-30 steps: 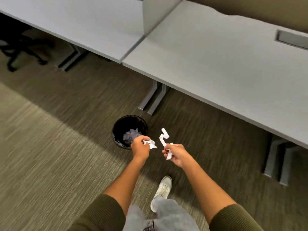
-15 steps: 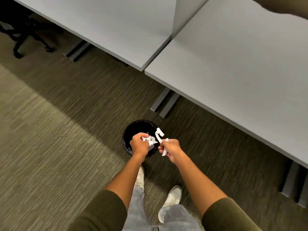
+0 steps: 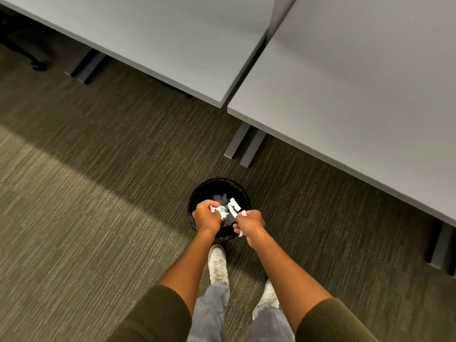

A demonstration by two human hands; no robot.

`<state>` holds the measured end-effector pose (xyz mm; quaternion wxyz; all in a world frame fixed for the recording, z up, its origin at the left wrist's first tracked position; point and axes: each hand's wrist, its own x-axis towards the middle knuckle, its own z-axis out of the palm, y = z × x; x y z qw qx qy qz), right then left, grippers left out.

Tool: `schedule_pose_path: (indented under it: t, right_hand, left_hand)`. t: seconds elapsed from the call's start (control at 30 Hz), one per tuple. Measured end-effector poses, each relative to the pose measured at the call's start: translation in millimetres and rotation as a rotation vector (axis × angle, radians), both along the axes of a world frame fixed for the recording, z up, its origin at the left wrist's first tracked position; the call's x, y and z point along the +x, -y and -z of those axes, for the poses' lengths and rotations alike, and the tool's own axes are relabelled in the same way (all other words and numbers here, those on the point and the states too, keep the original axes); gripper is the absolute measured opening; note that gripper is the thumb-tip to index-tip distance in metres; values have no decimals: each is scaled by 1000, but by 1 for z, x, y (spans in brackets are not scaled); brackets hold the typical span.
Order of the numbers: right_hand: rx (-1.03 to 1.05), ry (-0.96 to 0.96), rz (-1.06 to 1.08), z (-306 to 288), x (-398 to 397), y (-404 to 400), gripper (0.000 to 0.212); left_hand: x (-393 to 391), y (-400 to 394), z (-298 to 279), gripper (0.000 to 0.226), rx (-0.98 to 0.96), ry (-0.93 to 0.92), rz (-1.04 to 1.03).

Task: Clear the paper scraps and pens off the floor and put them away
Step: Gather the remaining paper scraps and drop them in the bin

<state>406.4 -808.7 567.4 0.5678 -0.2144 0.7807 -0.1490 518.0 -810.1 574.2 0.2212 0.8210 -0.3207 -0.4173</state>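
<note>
A round black waste bin [image 3: 217,185] stands on the carpet just in front of my feet, with crumpled paper lying inside. My left hand [image 3: 206,216] is over the bin's left side, closed on a wad of white paper scraps [image 3: 222,210]. My right hand [image 3: 249,223] is over the bin's right rim, closed on a folded white paper strip [image 3: 233,207] that sticks up and also hangs below the fist. Both hands nearly touch above the bin's opening. No pens are in view.
Two grey desks [image 3: 370,90] span the top, their edges overhanging the floor beyond the bin. Grey desk legs [image 3: 244,149] stand just behind the bin, another [image 3: 441,245] at right. A black chair base [image 3: 22,53] sits at far left. My white shoes [image 3: 217,264] are under my arms.
I have stepped up to the bin. Both hands, still holding their paper, moved from beside the bin to directly over its opening and came closer together.
</note>
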Motion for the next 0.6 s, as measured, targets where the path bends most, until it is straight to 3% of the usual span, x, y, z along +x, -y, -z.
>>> schedule_pose_path:
  t: [0.37, 0.47, 0.6]
  right_hand:
    - [-3, -38, -106, 23, 24, 18, 18]
    - [-26, -8, -120, 30, 28, 20, 19]
    - [-31, 40, -57, 32, 24, 20, 48]
  left_hand:
    - [16, 24, 30, 28, 8, -67, -4]
    - [18, 26, 41, 47, 62, -229, 44]
    - [24, 24, 49, 70, 148, -336, 102]
